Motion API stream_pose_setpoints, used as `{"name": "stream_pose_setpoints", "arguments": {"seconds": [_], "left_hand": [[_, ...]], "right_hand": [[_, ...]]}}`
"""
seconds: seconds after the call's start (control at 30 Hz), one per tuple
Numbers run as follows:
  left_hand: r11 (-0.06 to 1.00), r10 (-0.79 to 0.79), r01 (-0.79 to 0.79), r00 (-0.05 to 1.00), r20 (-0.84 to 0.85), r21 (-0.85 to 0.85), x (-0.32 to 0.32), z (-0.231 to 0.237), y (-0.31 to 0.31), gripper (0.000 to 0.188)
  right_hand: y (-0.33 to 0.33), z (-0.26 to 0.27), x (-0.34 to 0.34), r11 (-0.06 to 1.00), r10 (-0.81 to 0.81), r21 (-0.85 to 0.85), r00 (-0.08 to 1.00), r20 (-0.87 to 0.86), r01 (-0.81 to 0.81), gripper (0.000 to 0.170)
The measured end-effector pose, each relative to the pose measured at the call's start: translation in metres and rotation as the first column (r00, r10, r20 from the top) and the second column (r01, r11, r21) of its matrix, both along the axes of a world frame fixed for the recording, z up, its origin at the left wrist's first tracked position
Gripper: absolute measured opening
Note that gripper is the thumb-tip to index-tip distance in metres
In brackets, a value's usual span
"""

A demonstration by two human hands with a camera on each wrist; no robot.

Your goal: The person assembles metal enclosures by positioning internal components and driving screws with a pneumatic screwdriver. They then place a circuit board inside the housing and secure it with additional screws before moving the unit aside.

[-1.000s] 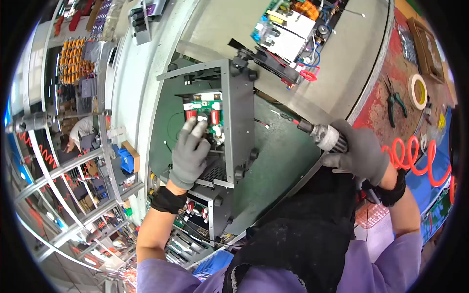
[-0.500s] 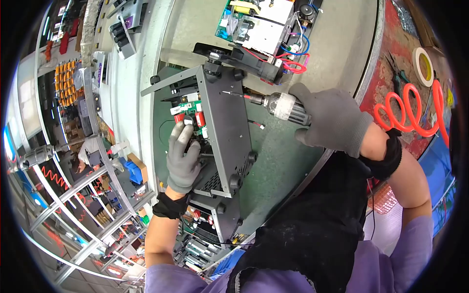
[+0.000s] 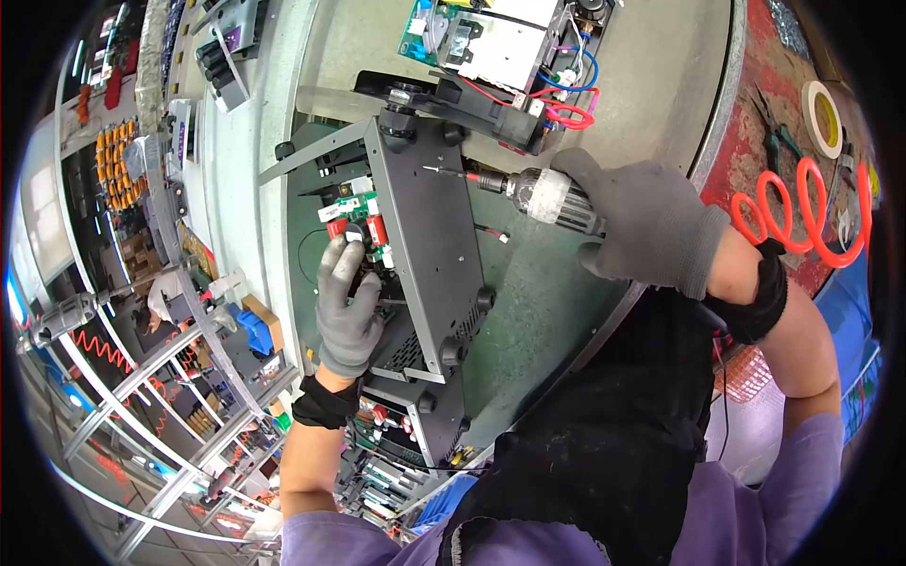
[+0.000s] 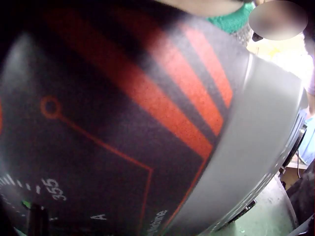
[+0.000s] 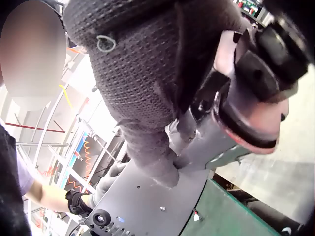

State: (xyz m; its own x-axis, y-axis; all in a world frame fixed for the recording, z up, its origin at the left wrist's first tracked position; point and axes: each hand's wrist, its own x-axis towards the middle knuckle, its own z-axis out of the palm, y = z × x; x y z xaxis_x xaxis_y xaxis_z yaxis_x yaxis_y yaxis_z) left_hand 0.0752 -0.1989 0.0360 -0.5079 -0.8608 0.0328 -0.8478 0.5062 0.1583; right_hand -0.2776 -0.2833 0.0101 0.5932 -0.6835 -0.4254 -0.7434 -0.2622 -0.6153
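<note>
A grey metal case stands on the green bench, its open side showing a green circuit board with red and white parts. My gloved left hand reaches into that opening, its extended fingertips right at a black part between the red ones. In a gloved right hand I grip a power screwdriver; its long bit overlaps the upper side panel of the case in the head view. The left wrist view is filled by a dark front panel with orange stripes and a dial scale; the left hand is hidden there.
Behind the case, an opened unit with wires and a black bracket rests on the grey surface. A second case stands nearer the body. Right lie pliers, a tape roll and a red coiled hose.
My right hand has brought the screwdriver leftward, from over the bench to the case's side panel. The case now looks more tilted, and the left fingers stay at the board.
</note>
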Motion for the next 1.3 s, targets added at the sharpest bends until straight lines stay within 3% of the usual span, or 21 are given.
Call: {"name": "stream_pose_setpoints", "arguments": {"seconds": [0.37, 0.43, 0.53, 0.6, 0.63, 0.7, 0.8, 1.17, 1.3], "left_hand": [[1.0, 0.027, -0.027, 0.999, -0.019, -0.002, 0.0, -0.003, 0.0, 0.012], [0.999, -0.022, 0.024, 0.999, 0.039, -0.04, -0.003, 0.001, -0.004, 0.01], [0.997, -0.061, 0.063, 0.997, 0.051, -0.045, -0.004, 0.005, -0.009, 0.007], [0.997, -0.066, 0.067, 0.997, 0.035, -0.039, -0.002, 0.004, -0.01, 0.006], [0.996, -0.08, 0.081, 0.997, 0.02, -0.035, -0.001, 0.003, -0.011, 0.006], [0.997, -0.068, 0.069, 0.998, 0.012, -0.032, 0.0, 0.003, -0.011, 0.006], [0.997, -0.07, 0.071, 0.997, 0.018, -0.025, 0.001, 0.005, -0.012, 0.006], [0.997, -0.067, 0.069, 0.994, -0.085, 0.021, 0.005, 0.001, -0.008, 0.009], [0.998, -0.066, 0.066, 0.997, -0.027, 0.02, 0.0, 0.005, -0.007, 0.011]], "right_hand": [[-0.007, 0.005, 0.002, 1.0, 0.029, -0.005, 0.999, 0.018, -0.029, 0.07], [-0.008, 0.007, 0.006, 0.999, 0.047, 0.003, 0.999, 0.017, -0.047, 0.069], [-0.005, 0.008, 0.012, 0.989, 0.085, -0.116, 0.993, -0.084, -0.095, 0.056], [0.003, -0.001, 0.017, 0.897, 0.039, -0.431, 0.988, -0.147, -0.099, 0.034], [0.005, -0.004, 0.019, 0.896, 0.045, -0.432, 0.988, -0.145, -0.104, 0.034], [0.008, -0.009, 0.022, 0.824, -0.015, -0.564, 0.992, -0.125, -0.059, 0.017], [0.008, -0.015, 0.026, 0.774, -0.054, -0.633, 0.991, -0.122, -0.036, 0.012], [0.003, -0.017, 0.029, 0.723, -0.056, -0.689, 0.989, -0.14, -0.057, 0.02], [0.002, -0.016, 0.029, 0.706, -0.057, -0.705, 0.988, -0.141, -0.06, 0.024]]}}
